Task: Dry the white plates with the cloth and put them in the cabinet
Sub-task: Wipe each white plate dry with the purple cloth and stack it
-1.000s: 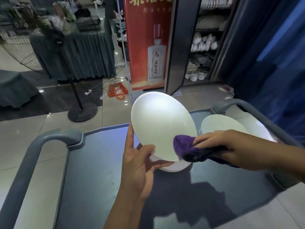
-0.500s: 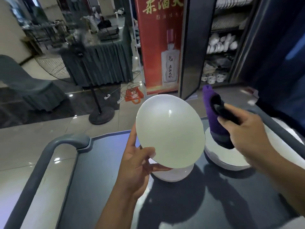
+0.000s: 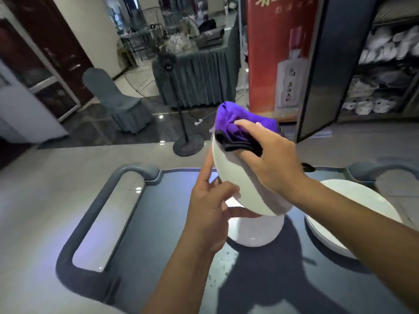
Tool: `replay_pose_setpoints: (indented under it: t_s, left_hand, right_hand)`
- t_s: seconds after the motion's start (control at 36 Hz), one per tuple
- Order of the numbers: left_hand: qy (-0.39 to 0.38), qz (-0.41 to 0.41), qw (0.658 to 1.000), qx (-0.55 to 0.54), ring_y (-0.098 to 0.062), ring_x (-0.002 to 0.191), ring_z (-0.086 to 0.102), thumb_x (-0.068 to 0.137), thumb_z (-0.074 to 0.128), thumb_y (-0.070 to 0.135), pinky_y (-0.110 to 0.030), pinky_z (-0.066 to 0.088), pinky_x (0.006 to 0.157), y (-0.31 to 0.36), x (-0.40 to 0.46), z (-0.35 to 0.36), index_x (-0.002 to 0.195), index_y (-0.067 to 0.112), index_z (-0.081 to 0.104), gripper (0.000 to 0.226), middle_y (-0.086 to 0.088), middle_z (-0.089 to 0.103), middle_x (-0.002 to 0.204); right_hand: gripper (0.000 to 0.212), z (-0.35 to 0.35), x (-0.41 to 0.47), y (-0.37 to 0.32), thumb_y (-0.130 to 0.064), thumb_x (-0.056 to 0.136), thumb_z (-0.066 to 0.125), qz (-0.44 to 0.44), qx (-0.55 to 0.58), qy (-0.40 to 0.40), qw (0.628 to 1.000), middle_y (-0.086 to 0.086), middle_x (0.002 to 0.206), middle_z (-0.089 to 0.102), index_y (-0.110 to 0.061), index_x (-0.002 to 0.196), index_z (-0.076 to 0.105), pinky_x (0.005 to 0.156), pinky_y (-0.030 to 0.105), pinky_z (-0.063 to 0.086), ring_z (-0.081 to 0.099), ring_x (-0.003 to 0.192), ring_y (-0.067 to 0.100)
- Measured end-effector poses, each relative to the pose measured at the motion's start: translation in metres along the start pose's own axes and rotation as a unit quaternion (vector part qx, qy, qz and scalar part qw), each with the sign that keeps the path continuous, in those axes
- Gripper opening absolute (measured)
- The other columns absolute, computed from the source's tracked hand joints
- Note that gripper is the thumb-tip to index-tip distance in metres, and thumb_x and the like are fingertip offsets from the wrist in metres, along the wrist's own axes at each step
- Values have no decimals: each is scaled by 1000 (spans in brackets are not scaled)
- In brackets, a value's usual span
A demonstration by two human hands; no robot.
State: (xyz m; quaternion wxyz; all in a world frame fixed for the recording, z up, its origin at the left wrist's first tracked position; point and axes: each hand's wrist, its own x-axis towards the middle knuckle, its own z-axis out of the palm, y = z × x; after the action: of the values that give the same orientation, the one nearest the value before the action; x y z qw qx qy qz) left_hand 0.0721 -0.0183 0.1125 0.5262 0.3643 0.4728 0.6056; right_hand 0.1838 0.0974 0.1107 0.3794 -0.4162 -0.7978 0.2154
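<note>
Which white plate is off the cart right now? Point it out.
The tilted plate held by the left hand, with the purple cloth on its top. The other plates lie flat on the cart.

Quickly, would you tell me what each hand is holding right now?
Left hand: gripping the white plate.
Right hand: pressing the purple cloth on it.

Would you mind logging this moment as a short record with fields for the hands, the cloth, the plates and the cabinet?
left hand: left hand holds the tilted white plate by its lower edge
right hand: right hand presses the purple cloth on the plate's upper part
other plates: stack under the held plate; another stack to the right, both on the cart
cabinet: cabinet open, dishes on shelves
</note>
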Motion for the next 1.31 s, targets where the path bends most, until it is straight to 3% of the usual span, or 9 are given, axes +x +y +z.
replay_pose_setpoints:
  t_s: [0.31, 0.58, 0.75, 0.94, 1.06, 1.11, 1.17, 1.25, 1.31]
  left_hand:
    - [80, -4, 995, -58, -28, 100, 61, 88, 38, -14, -49, 59, 67, -34, -31, 32, 136, 46, 59, 80, -12, 66, 108]
    - [113, -12, 989, -91, -25, 96, 70, 86, 46, -9, -55, 60, 70, -44, -49, 37, 139, 37, 59, 71, -10, 74, 113]
    - [124, 35, 987, -97, -29, 91, 70, 69, 55, -6, -63, 59, 74, -35, -47, 31, 144, 39, 54, 87, -13, 70, 123]
    - [124, 42, 989, -75, -36, 104, 65, 84, 40, -21, -59, 60, 66, -42, -44, 32, 145, 39, 53, 87, -5, 73, 107]
    - [141, 34, 985, -92, -35, 107, 70, 87, 45, -17, -63, 59, 72, -44, -42, 32, 140, 47, 56, 84, 2, 74, 116]
    - [153, 37, 983, -97, -36, 112, 66, 88, 46, -16, -60, 60, 71, -42, -41, 29, 140, 47, 56, 82, 4, 73, 119]
    - [158, 42, 981, -107, -39, 118, 63, 90, 45, -14, -57, 60, 69, -39, -41, 26, 141, 46, 55, 80, 2, 68, 129]
    - [154, 49, 980, -114, -40, 123, 59, 90, 45, -13, -55, 60, 70, -35, -43, 21, 141, 47, 55, 79, 1, 61, 138]
    - [146, 46, 983, -105, -38, 124, 59, 89, 45, -13, -58, 59, 72, -35, -44, 19, 141, 48, 54, 80, 4, 64, 133]
  right_hand:
    - [45, -20, -31, 24, -25, 100, 57, -55, 16, -151, 987, -23, 150, 44, -42, 142, 52, 119, 36, 25, 29, 148, 5]
    - [49, -52, -73, 51, -11, 99, 55, -104, 77, -272, 954, -41, 142, 42, -43, 136, 57, 124, 31, 15, 19, 143, -16]
    - [44, -74, -97, 55, -32, 91, 47, -119, 87, -290, 945, -52, 139, 34, -58, 126, 53, 116, 13, 12, 16, 141, -20]
    - [47, -85, -115, 83, -15, 99, 59, -114, 58, -302, 945, -48, 140, 38, -53, 128, 58, 119, 24, 11, 18, 143, -17]
    - [47, -89, -123, 95, -12, 99, 60, -48, 92, -243, 964, -43, 126, 56, -54, 120, 62, 107, 12, 31, 42, 129, -17]
    - [41, -88, -126, 100, -13, 99, 59, 53, 154, -167, 972, -34, 89, 69, -52, 97, 71, 78, 9, 43, 63, 89, -11]
    - [26, -86, -126, 106, -19, 101, 57, 216, 303, -97, 923, -13, 84, 75, -33, 92, 77, 72, 21, 49, 68, 80, 10]
    - [24, -83, -119, 118, -26, 103, 51, 382, 462, -47, 799, 5, 112, 75, -16, 114, 70, 79, 35, 52, 73, 95, 19]
    - [24, -81, -112, 122, -28, 103, 51, 397, 458, -13, 795, 7, 115, 74, -16, 113, 69, 79, 37, 52, 71, 94, 18]
